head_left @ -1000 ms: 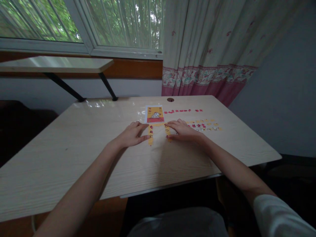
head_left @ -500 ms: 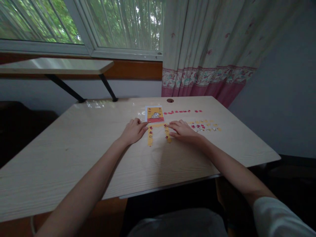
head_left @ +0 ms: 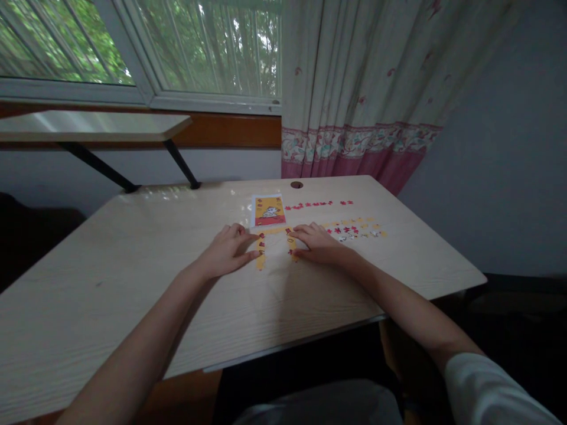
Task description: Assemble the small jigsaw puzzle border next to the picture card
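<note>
On the table lies a partly joined jigsaw puzzle frame (head_left: pixel 275 230), yellow with small red motifs, made of a top strip and two side strips. My left hand (head_left: pixel 225 252) rests at its left strip, with index finger and thumb apart and their tips touching the pieces. At the right strip, my right hand (head_left: pixel 319 243) touches the pieces with fingertips and thumb, also spread. Just beyond the frame is a picture card (head_left: pixel 269 211) showing a white animal on yellow and red. Loose yellow and white puzzle pieces (head_left: pixel 364 225) are scattered right of my right hand.
A row of red puzzle pieces (head_left: pixel 315 205) runs to the right of the card. The wooden table (head_left: pixel 146 283) has a round cable hole (head_left: pixel 296 185) near its back edge. A raised shelf (head_left: pixel 110 126) stands at the back left, before the window; a curtain (head_left: pixel 336 88) hangs behind.
My left hand has drawn down from the frame's top left corner to its left strip, thumb and index finger wider apart. My right thumb has shifted onto the lower right strip. The view has turned slightly.
</note>
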A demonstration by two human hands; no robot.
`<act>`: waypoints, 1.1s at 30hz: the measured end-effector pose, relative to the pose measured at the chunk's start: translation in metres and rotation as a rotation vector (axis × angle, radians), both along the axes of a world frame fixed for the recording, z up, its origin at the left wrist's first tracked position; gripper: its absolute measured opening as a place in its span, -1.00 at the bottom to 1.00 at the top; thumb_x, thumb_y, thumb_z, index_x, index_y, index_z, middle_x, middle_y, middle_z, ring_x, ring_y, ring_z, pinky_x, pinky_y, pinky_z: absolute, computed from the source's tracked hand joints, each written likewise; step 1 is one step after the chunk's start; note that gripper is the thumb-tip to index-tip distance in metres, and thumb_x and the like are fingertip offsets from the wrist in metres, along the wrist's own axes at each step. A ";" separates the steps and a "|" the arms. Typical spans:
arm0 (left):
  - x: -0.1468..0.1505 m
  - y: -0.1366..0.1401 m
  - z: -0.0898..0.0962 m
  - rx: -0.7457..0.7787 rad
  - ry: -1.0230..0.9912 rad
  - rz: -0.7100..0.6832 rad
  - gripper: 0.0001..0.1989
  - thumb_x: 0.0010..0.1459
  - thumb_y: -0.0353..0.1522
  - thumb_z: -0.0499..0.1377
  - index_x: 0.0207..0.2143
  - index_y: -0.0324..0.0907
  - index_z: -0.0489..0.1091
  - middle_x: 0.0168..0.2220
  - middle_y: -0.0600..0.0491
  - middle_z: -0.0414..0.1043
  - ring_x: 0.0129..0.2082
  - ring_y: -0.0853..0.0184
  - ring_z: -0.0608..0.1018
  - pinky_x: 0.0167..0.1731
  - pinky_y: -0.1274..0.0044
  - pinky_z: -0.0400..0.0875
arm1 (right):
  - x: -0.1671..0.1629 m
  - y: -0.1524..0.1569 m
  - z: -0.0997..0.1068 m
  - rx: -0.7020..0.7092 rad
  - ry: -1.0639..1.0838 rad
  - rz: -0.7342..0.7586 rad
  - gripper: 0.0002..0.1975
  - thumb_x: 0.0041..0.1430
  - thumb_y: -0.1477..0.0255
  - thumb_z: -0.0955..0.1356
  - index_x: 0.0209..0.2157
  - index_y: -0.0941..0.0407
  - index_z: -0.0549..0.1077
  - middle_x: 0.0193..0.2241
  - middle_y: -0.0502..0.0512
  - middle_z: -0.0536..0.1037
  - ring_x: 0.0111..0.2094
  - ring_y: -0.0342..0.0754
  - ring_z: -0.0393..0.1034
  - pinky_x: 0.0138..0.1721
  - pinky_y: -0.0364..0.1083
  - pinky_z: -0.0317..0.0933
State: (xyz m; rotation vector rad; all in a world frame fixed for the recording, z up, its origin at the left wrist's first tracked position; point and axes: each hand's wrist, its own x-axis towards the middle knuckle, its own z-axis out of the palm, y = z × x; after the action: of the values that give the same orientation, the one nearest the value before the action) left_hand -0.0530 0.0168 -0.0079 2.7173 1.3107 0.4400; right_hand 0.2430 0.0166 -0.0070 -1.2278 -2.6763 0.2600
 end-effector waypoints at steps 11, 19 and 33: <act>-0.003 0.002 -0.005 -0.027 0.044 -0.020 -0.33 0.09 0.08 0.09 0.06 -0.21 0.42 -0.18 -0.14 0.29 -0.18 0.09 0.35 -0.10 0.26 0.28 | 0.001 0.001 -0.002 -0.012 0.015 -0.001 -0.43 0.25 0.11 0.27 0.18 0.13 0.32 0.15 0.24 0.33 0.06 0.12 0.19 0.09 0.08 0.08; -0.004 0.001 -0.005 -0.007 0.027 -0.014 -0.35 0.13 0.09 0.04 0.05 -0.19 0.41 -0.16 -0.14 0.31 -0.17 0.10 0.36 -0.10 0.28 0.28 | 0.005 0.003 -0.001 0.007 0.045 -0.021 -0.51 0.28 0.17 0.25 0.16 0.10 0.33 0.13 0.23 0.35 0.07 0.10 0.19 0.09 0.07 0.07; -0.005 0.000 -0.001 0.044 0.013 0.065 -0.54 0.24 -0.08 0.02 0.00 -0.20 0.41 -0.15 -0.14 0.32 -0.16 0.11 0.39 -0.11 0.29 0.31 | 0.024 0.135 0.014 0.080 -0.104 -0.225 -0.68 0.13 0.44 0.36 -0.06 0.16 0.52 -0.10 0.25 0.54 -0.06 0.06 0.37 0.01 0.00 0.17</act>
State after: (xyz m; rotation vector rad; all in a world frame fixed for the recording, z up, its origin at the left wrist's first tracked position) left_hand -0.0581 0.0167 -0.0086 2.7236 1.4122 0.4631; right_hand 0.2669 0.1512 0.0068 -1.5395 -2.5723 0.0575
